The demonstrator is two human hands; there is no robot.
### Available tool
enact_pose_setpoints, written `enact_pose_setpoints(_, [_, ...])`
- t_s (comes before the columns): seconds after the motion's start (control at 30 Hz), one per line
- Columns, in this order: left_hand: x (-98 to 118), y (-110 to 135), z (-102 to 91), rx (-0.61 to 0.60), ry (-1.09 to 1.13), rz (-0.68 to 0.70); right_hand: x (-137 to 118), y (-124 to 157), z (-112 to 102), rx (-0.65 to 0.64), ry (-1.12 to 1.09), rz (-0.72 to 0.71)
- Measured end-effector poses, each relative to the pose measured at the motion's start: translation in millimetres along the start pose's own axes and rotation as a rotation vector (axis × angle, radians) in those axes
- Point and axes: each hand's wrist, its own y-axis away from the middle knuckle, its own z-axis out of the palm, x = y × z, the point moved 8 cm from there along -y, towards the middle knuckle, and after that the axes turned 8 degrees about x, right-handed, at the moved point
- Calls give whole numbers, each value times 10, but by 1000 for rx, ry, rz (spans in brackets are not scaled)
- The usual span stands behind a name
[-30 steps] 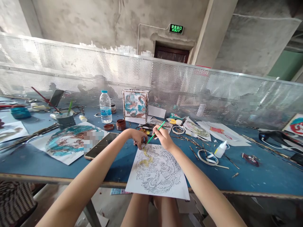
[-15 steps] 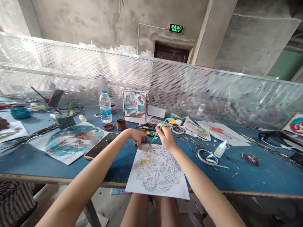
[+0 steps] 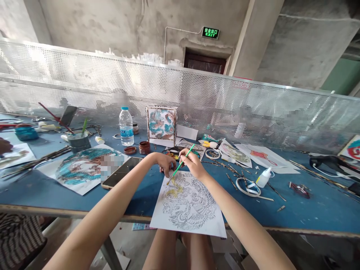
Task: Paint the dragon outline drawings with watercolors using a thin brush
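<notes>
A white sheet with a black line drawing of a dragon (image 3: 188, 204) lies on the blue table (image 3: 309, 210), overhanging its front edge. Part of its upper left is painted yellow. My right hand (image 3: 191, 162) is closed on a thin green paintbrush (image 3: 181, 163), whose tip touches the yellow part of the drawing. My left hand (image 3: 165, 162) rests with curled fingers on the sheet's top edge, pressing it down. A small paint palette (image 3: 172, 153) lies just behind both hands.
A phone (image 3: 120, 173) and a coloured dragon picture (image 3: 81, 168) lie to the left. Behind stand a water bottle (image 3: 126, 126), small brown jars (image 3: 144, 147), and a framed painting (image 3: 162, 125). Glue bottle (image 3: 264, 177), tape rings and sticks are scattered right. A perforated metal screen (image 3: 253, 108) backs the table.
The brush tip has come down and to the left onto the yellow part of the drawing. My left hand has stayed on the sheet's edge.
</notes>
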Motion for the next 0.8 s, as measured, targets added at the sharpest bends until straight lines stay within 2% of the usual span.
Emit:
enact_pose_setpoints(0.13, [44,9,8,-13,-10,39,46,-3,25,-23,30,12])
enact_pose_setpoints(0.33, [-30,-18,3,-4,-19,-12,57,-31,-49,27,29,14])
enact_pose_setpoints(0.53, [12,4,10,-13,-5,-1,38,-22,-12,-27,63,7])
enact_pose_setpoints(0.7, [0,10,-1,8,1,-43,34,-34,-83,31,61,7])
enact_pose_setpoints(0.8, [33,18,8,-7,1,-17,35,-20,-19,-13,23,21])
